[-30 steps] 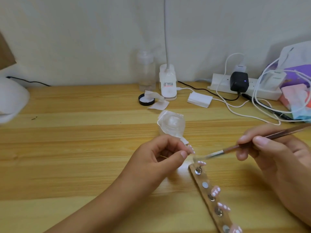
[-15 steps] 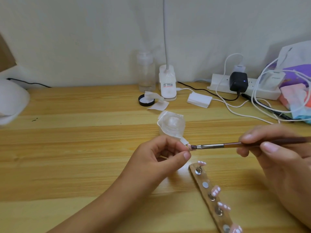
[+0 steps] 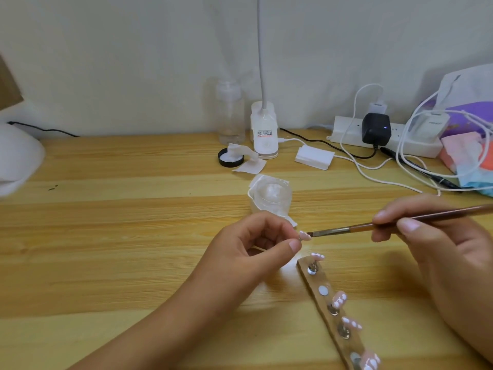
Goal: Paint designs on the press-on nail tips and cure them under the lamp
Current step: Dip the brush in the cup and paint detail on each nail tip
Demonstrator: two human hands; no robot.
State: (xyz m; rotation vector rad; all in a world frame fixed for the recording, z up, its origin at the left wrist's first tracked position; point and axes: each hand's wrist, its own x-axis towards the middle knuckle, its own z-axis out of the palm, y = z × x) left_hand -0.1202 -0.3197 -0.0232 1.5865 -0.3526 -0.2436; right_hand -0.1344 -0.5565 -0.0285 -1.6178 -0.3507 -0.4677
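**Head view**

- Left hand (image 3: 256, 247): the fingers are curled. One nail tip (image 3: 305, 235) is pinched between thumb and fingertips, and its pale pink end points toward the right hand.
- Right hand (image 3: 432, 244): closed round a brush (image 3: 354, 227), which is held pen-fashion between thumb and fingers. The brown handle runs out past this hand to the frame edge. The bristles are laid against the outer end of the pinched nail tip.
- Holder strip (image 3: 316, 280): wooden, laid flat on the worktop (image 3: 106, 222) just below the gap between the hands and running toward the near right. Round metal mounts are set along it.
- Mounted nail tips (image 3: 339, 299): four are seen on the strip — one at the end nearest the left hand, two midway, one at the bottom frame edge. White marks are carried on their pink faces. One mount near the far end is bare.
- Small clear jar (image 3: 270, 194): paper-wrapped, stood just beyond the left hand's fingers.
- Black lid (image 3: 230, 157) and white wipe (image 3: 248, 160): placed farther beyond the left hand, touching.
- Clear bottle (image 3: 230, 113) and gooseneck lamp (image 3: 264, 129): stood side by side at the wall, well beyond the left hand.
- White box (image 3: 314, 157): lying beyond the gap between the hands.
- Power strip (image 3: 346, 129): set well beyond the right hand, with a black adapter (image 3: 376, 129) and white cables plugged in.
- Blurred white object (image 3: 16, 158): far left of the left hand — it cannot be identified.
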